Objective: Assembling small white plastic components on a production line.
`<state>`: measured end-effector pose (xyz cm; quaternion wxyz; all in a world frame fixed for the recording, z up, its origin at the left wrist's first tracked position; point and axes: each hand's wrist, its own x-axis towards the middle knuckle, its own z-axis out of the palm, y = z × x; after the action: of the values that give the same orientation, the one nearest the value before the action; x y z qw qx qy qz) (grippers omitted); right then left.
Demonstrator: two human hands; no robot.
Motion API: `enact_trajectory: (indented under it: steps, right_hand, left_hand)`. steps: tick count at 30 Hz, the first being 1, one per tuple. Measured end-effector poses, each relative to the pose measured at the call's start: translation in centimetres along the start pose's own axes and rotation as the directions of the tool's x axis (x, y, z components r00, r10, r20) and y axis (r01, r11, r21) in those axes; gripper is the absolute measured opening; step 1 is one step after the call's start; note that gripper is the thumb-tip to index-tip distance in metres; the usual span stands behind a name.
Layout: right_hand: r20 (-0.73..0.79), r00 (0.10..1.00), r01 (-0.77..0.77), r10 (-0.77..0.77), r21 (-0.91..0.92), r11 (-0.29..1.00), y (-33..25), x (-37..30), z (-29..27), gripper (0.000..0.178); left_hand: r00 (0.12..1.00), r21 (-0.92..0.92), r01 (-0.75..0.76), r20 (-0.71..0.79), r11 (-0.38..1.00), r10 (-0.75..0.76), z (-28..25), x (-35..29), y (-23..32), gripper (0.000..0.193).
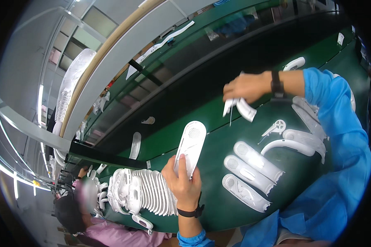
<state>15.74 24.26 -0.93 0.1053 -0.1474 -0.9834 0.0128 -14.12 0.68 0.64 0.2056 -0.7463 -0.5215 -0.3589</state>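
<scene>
My left hand [182, 181] is closed on a long white plastic shell [192, 144] with a rounded end and a round grille of small holes. The fingers grip its lower part and the grille end points away from me. Farther off to the right, my right hand [248, 87] is closed on a curved white plastic piece [246, 111] that hangs below the fingers. A thin strip dangles beside it; the fingers are slightly blurred. Between my arms lie three similar white shells [246, 192] side by side. Behind them is a small white part with a spoked wheel [279, 126].
Left of my left hand, a row of stacked white shells [154, 192] stands on the green table [212, 220]. Curved white parts [297, 140] lie by my right forearm. A dark sunken strip [173, 107] runs beyond. A person in pink [111, 232] sits at left.
</scene>
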Motion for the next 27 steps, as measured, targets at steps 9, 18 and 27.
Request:
enact_trajectory:
  steps: [9, 18, 27]
  right_hand:
    - [-0.051, 0.979, 0.200, -0.197, 0.054, 0.978, -12.7, 9.6, 4.0, 0.045]
    - [0.131, 0.948, 0.289, -0.292, 0.038, 0.957, -19.0, 14.3, 8.1, 0.046]
    - [-0.119, 0.992, 0.092, -0.040, 0.466, 0.880, -18.2, 11.7, 4.8, 0.038]
  left_hand:
    - [0.991, 0.046, 0.109, -0.088, 0.993, -0.104, -2.1, -2.7, 1.1, 0.050]
    - [0.954, 0.013, 0.233, -0.197, 0.972, -0.226, -2.2, -3.6, -1.2, 0.050]
    - [0.900, -0.139, 0.317, -0.268, 0.938, -0.344, 1.4, -2.6, -2.9, 0.045]
